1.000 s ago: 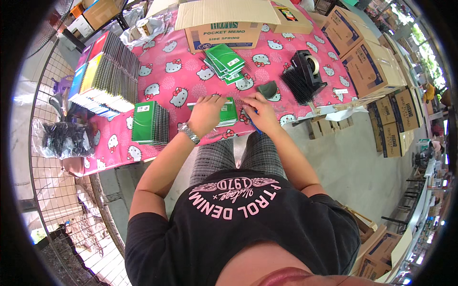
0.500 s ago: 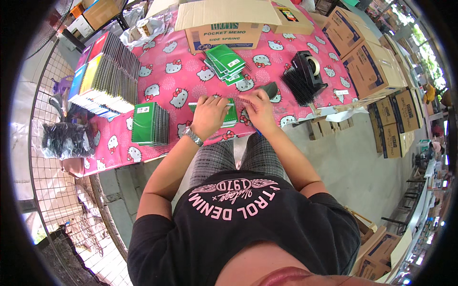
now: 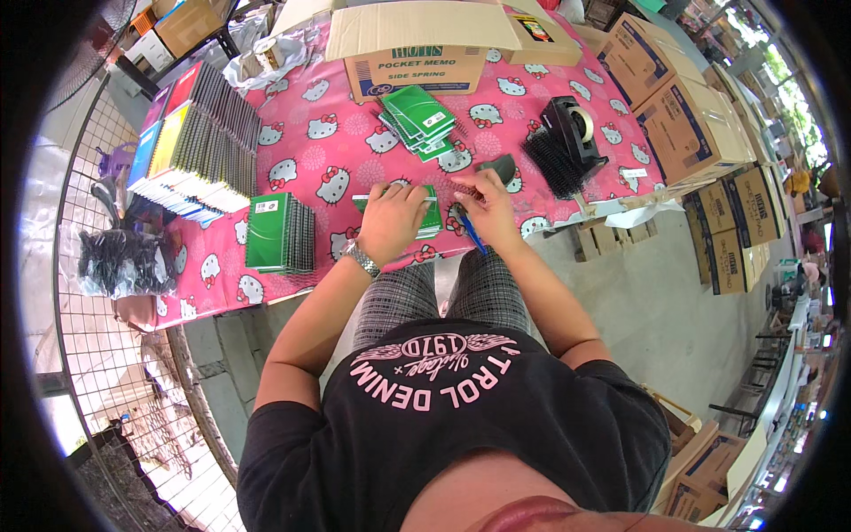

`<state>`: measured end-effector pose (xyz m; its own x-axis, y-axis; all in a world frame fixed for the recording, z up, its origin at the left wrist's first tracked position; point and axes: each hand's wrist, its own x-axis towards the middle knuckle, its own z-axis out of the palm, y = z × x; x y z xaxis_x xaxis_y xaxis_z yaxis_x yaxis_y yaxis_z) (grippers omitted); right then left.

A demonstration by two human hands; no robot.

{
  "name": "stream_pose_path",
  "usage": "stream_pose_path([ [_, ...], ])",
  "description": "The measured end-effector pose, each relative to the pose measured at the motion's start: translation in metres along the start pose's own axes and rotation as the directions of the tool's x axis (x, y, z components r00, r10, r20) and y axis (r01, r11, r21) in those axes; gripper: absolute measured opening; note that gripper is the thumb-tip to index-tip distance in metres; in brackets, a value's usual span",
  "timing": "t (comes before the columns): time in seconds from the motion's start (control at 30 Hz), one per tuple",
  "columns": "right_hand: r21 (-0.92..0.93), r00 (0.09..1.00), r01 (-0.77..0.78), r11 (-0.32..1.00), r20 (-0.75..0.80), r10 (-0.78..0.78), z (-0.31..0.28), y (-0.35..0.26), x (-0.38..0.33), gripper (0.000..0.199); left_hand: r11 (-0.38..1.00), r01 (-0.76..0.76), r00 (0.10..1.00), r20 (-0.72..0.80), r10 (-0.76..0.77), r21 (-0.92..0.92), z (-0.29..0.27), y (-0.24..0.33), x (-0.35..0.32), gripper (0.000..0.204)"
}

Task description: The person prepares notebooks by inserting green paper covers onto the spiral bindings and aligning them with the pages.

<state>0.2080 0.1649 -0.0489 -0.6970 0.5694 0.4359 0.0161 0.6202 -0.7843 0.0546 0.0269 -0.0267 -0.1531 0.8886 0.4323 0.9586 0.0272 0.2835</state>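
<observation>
The person wears a black short-sleeved T-shirt (image 3: 461,417) with pink letters and a small pink wing drawing on the chest. On the legs are grey checked trousers (image 3: 434,297). A silver metal wristwatch (image 3: 362,260) is on the left wrist. Both forearms are bare.

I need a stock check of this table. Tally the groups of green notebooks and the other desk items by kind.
Groups of green spiral notebooks: 3, namely a neat stack, a loose fanned pile, and one under the left hand
Black tape dispenser: 1
Blue pen by the right hand: 1
Open cardboard box on the table: 1
Total: 6
</observation>
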Motion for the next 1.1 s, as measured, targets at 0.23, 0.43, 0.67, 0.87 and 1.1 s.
stream_pose_path([
  [0.23, 0.109, 0.988, -0.011, 0.994, 0.153, -0.006, -0.002, 0.002, -0.003, 0.029, 1.0, 0.0, 1.0, -0.002, 0.0, 0.021, 0.004, -0.002, -0.001, 0.015],
  [0.43, 0.001, 0.949, -0.103, 0.995, 0.299, 0.098, -0.017, -0.037, 0.004, 0.032, 0.992, -0.037, 0.999, -0.003, 0.037, 0.118, 0.006, 0.003, -0.004, 0.024],
  [0.67, -0.038, 0.954, -0.081, 0.996, 0.287, 0.088, -0.009, -0.027, 0.011, 0.031, 0.997, -0.017, 0.999, 0.045, 0.014, 0.079, 0.003, 0.003, -0.007, 0.026],
  [0.87, -0.665, 0.887, -0.242, 0.706, 0.144, 0.439, -0.04, 0.094, 0.04, 0.036, 0.994, 0.082, 0.994, 0.07, -0.088, 0.077, 0.016, 0.0, -0.007, 0.024],
  [1.1, 0.508, 0.744, -0.575, 0.641, 0.65, 0.153, -0.028, 0.066, 0.055, 0.053, 0.965, 0.244, 0.97, -0.034, -0.242, 0.092, 0.015, -0.007, -0.022, 0.039],
])
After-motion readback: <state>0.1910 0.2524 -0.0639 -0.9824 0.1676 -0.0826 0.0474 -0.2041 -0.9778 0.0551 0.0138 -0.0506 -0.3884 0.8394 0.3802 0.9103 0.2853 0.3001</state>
